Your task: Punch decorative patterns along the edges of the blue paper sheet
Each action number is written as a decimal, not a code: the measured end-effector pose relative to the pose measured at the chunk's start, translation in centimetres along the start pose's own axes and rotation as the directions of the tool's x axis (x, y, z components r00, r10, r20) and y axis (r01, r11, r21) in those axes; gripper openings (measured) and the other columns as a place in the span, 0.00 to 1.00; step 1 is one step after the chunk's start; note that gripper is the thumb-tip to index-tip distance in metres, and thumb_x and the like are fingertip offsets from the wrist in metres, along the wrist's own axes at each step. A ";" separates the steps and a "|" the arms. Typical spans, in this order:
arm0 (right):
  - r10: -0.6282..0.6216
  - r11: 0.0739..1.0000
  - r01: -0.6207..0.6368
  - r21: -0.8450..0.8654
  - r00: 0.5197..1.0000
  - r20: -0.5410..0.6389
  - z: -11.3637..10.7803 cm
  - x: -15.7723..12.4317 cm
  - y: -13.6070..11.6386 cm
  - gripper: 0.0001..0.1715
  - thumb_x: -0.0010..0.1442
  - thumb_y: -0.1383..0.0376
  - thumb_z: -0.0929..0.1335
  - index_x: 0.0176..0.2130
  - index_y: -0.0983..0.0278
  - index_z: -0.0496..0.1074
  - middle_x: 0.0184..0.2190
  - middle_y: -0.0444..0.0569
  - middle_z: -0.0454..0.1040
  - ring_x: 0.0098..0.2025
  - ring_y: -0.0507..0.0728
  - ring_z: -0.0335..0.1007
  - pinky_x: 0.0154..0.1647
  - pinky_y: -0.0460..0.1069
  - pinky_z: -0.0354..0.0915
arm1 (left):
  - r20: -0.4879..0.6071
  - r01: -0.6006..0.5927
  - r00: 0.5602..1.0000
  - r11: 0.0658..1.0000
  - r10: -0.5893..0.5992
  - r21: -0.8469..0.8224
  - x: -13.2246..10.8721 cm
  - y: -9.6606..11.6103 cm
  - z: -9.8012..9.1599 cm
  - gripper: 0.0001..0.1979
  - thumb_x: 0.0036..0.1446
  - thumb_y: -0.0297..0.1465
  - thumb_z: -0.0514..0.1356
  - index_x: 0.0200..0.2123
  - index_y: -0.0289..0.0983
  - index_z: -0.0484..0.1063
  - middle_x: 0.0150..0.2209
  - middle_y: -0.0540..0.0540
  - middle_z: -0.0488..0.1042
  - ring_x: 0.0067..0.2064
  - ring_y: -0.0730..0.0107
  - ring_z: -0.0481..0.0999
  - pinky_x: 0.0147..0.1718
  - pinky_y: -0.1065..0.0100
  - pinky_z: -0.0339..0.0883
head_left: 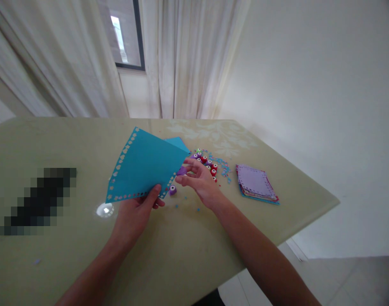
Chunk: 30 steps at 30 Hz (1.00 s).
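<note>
My left hand (137, 211) is closed on the lower edge of a teal paper sheet (146, 165) and holds it tilted above the table. Small shapes are punched along the sheet's left and bottom borders. My right hand (199, 178) pinches a small purple craft punch (182, 171) against the sheet's right edge. Another purple punch (172, 190) rests on the table just below it. A second teal sheet (178, 143) peeks out behind the first.
Several small coloured punches (206, 161) and blue paper bits (225, 170) lie behind my right hand. A stack of punched sheets, lilac on top (256, 182), lies to the right. The glass-topped table (181, 255) ends near the right, curtains behind.
</note>
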State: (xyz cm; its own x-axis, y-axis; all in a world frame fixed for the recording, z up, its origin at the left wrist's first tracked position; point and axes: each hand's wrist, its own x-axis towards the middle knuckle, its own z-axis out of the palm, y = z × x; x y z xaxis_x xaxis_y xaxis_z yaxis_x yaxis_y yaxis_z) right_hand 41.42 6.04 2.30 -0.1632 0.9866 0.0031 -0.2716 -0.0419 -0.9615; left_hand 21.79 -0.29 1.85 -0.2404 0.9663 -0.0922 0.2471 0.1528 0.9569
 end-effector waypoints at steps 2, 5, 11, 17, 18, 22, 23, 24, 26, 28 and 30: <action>0.002 1.000 -0.002 -0.008 0.998 0.056 -0.1 0.1 0.0 0.33 0.41 0.58 0.87 0.44 0.58 0.79 0.35 0.42 0.80 0.35 0.55 0.76 0.36 0.50 0.69 | -0.001 0.004 1.000 1.000 -0.004 0.007 0.0 0.1 0.0 0.24 0.49 0.58 0.66 0.26 0.41 0.79 0.25 0.42 0.83 0.30 0.56 0.81 0.34 0.59 0.74; 0.012 1.000 -0.012 0.007 0.993 0.114 -0.1 0.1 0.0 0.25 0.44 0.54 0.87 0.37 0.60 0.80 0.31 0.42 0.77 0.32 0.52 0.71 0.33 0.49 0.64 | 0.002 0.000 1.000 1.000 0.000 0.020 -0.1 0.3 0.1 0.24 0.49 0.58 0.65 0.25 0.42 0.79 0.25 0.43 0.83 0.30 0.55 0.81 0.34 0.59 0.74; 0.111 0.983 -0.124 0.132 0.989 0.102 0.0 0.1 -0.1 0.31 0.36 0.54 0.89 0.35 0.61 0.79 0.31 0.40 0.77 0.33 0.51 0.71 0.37 0.47 0.68 | 0.014 0.030 0.999 0.997 -0.031 0.068 -0.3 1.0 0.2 0.23 0.46 0.57 0.63 0.23 0.43 0.77 0.22 0.45 0.80 0.26 0.57 0.78 0.32 0.60 0.74; 0.138 0.984 -0.148 0.097 0.985 0.105 -0.3 0.2 0.0 0.30 0.41 0.48 0.88 0.34 0.61 0.78 0.31 0.41 0.77 0.31 0.50 0.69 0.34 0.46 0.63 | 0.063 0.018 0.998 0.992 -0.026 0.124 -0.2 1.1 0.2 0.23 0.48 0.57 0.61 0.21 0.44 0.75 0.22 0.45 0.80 0.26 0.58 0.78 0.32 0.60 0.73; 0.140 0.984 -0.150 0.100 0.984 0.106 -0.3 0.2 0.1 0.30 0.41 0.48 0.87 0.34 0.61 0.78 0.31 0.41 0.77 0.31 0.50 0.68 0.33 0.46 0.62 | 0.068 0.014 0.997 0.994 -0.021 0.110 -0.2 1.1 0.2 0.23 0.48 0.57 0.62 0.22 0.44 0.75 0.22 0.46 0.80 0.26 0.58 0.78 0.32 0.60 0.74; 0.126 0.984 -0.138 0.108 0.986 0.109 -0.1 0.1 0.2 0.32 0.42 0.46 0.87 0.33 0.61 0.76 0.28 0.39 0.73 0.28 0.49 0.63 0.30 0.46 0.55 | 0.074 0.004 0.997 0.996 -0.011 0.091 -0.3 1.1 0.3 0.22 0.48 0.56 0.62 0.24 0.44 0.76 0.22 0.46 0.80 0.27 0.58 0.79 0.32 0.60 0.74; 0.120 0.986 -0.131 0.107 0.987 0.108 -0.1 0.1 0.2 0.32 0.42 0.46 0.87 0.32 0.61 0.75 0.27 0.38 0.71 0.27 0.48 0.61 0.29 0.46 0.54 | 0.073 0.007 0.997 0.995 -0.014 0.096 -0.3 1.0 0.3 0.22 0.48 0.56 0.62 0.23 0.44 0.76 0.22 0.46 0.80 0.27 0.58 0.79 0.33 0.60 0.74; 0.113 0.987 -0.124 0.105 0.988 0.108 0.0 0.1 0.2 0.32 0.42 0.47 0.87 0.32 0.61 0.74 0.26 0.38 0.70 0.27 0.48 0.60 0.29 0.46 0.53 | 0.072 0.011 0.997 0.995 -0.018 0.104 -0.3 1.0 0.3 0.22 0.48 0.57 0.62 0.23 0.44 0.76 0.22 0.46 0.80 0.27 0.57 0.79 0.33 0.60 0.74; 0.101 0.988 -0.112 0.103 0.989 0.106 0.1 0.0 0.3 0.33 0.42 0.47 0.87 0.31 0.61 0.73 0.24 0.37 0.68 0.26 0.48 0.58 0.28 0.46 0.51 | 0.069 0.025 0.997 0.991 -0.035 0.132 -0.4 1.0 0.3 0.23 0.47 0.58 0.61 0.21 0.44 0.76 0.22 0.45 0.80 0.27 0.56 0.79 0.33 0.59 0.74; 0.094 0.989 -0.105 0.104 0.990 0.107 0.3 0.0 0.3 0.33 0.43 0.46 0.87 0.31 0.62 0.72 0.23 0.37 0.67 0.26 0.48 0.57 0.28 0.46 0.50 | 0.062 0.041 0.997 0.987 -0.052 0.157 -0.4 1.0 0.3 0.24 0.46 0.59 0.61 0.19 0.44 0.75 0.23 0.44 0.81 0.28 0.55 0.80 0.34 0.59 0.74; 0.091 0.989 -0.103 0.110 0.990 0.112 0.3 0.0 0.4 0.33 0.44 0.46 0.86 0.31 0.62 0.73 0.24 0.37 0.67 0.25 0.48 0.57 0.28 0.47 0.49 | 0.057 0.055 0.996 0.984 -0.065 0.168 -0.4 1.0 0.4 0.25 0.45 0.59 0.60 0.18 0.45 0.75 0.23 0.43 0.81 0.29 0.54 0.80 0.35 0.58 0.74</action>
State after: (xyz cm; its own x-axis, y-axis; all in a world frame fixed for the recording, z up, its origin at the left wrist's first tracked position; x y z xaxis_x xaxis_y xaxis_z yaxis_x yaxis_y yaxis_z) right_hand 41.00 5.93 2.03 -0.2926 0.9547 -0.0535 -0.3558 -0.1607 -0.9207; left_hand 22.51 -0.46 2.70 -0.2022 0.9645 -0.1699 0.3876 0.2381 0.8905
